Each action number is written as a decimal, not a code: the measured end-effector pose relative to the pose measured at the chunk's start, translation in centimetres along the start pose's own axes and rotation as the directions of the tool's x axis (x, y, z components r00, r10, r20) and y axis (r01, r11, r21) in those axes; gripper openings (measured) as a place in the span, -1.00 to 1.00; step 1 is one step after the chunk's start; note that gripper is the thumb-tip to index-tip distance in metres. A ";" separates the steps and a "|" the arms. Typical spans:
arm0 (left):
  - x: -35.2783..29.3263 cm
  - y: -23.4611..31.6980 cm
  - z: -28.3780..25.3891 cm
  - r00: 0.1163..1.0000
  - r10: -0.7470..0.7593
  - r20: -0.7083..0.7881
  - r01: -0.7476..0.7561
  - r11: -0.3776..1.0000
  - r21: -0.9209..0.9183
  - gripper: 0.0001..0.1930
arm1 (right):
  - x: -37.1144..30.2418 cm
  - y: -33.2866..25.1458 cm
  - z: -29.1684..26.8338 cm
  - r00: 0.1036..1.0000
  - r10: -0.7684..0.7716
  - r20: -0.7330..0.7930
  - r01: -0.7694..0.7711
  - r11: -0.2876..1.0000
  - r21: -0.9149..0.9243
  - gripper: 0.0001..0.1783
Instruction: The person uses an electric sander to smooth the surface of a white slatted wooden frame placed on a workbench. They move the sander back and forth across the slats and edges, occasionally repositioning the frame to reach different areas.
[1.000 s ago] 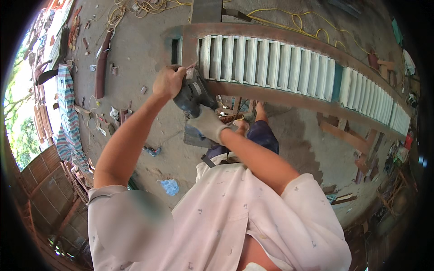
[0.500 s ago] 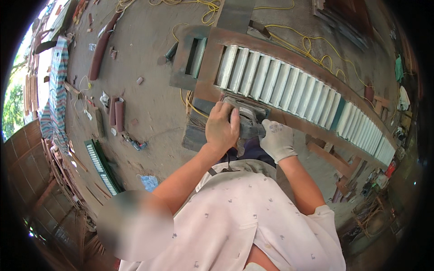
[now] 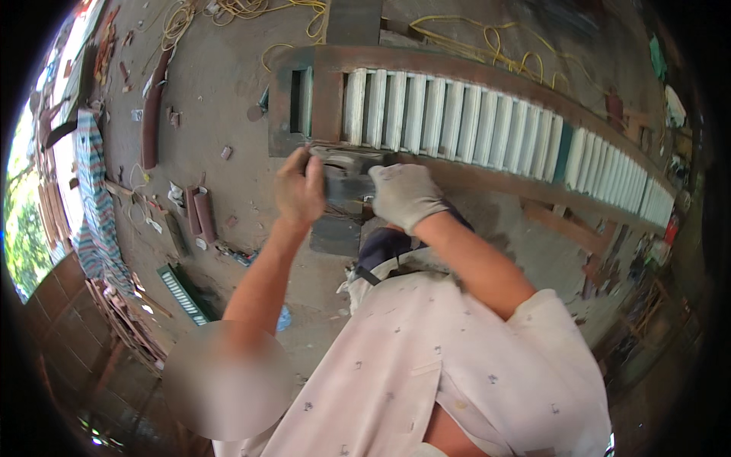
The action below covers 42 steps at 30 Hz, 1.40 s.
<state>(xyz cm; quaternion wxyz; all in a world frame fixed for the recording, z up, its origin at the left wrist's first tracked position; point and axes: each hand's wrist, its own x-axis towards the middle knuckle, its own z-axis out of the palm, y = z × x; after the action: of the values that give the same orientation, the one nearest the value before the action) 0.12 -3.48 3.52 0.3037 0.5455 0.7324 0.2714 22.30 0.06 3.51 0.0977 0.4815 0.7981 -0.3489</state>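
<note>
grey power sander (image 3: pixel 346 181), centre frame, clamped between bare left hand (image 3: pixel 299 190) and gloved right hand (image 3: pixel 403 196), on the long frame rail (image 3: pixel 495 179) running rightward.

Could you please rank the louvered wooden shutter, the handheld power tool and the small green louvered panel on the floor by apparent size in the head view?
1. Louvered wooden shutter
2. Handheld power tool
3. Small green louvered panel

The last two look close; nearness may enlarge the tool.
</note>
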 end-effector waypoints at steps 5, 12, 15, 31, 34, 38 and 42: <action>-1.8 5.1 4.7 0.952 0.186 0.245 -0.209 0.975 0.072 -0.47 | -5.1 6.5 -1.9 0.998 0.063 -0.006 -0.063 0.990 -0.129 -0.61; 0.7 4.4 3.2 0.702 0.431 0.567 -0.623 0.756 0.198 -0.12 | -5.0 6.4 -1.9 0.993 0.119 0.018 -0.116 0.984 -0.135 -0.67; 2.6 3.7 1.9 0.630 0.457 0.628 -0.673 0.724 0.148 -0.15 | -4.1 4.8 -1.0 0.995 0.098 -0.021 -0.099 0.990 -0.101 -0.76; -1.8 13.2 18.3 0.614 0.578 0.538 -0.594 0.787 -0.168 -0.10 | -13.7 20.2 -6.4 0.928 0.321 0.191 -0.285 0.939 -0.193 -0.69; -2.8 15.1 21.3 0.610 0.585 0.535 -0.569 0.793 -0.218 -0.07 | -15.4 23.1 -7.2 0.908 0.352 0.227 -0.304 0.927 -0.218 -0.69; -3.8 17.9 25.4 0.577 0.605 0.548 -0.560 0.782 -0.274 -0.05 | -18.0 27.7 -7.7 0.892 0.367 0.263 -0.333 0.928 -0.167 -0.70; -4.8 20.7 29.1 0.525 0.610 0.593 -0.568 0.771 -0.290 -0.01 | -21.1 32.5 -8.3 0.898 0.361 0.252 -0.335 0.932 -0.140 -0.69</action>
<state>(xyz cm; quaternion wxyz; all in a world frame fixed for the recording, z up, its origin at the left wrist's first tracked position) 35.86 -0.86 -0.10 0.4473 0.8095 0.3403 0.1697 61.86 0.19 4.94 0.2902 0.5584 0.6933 -0.3511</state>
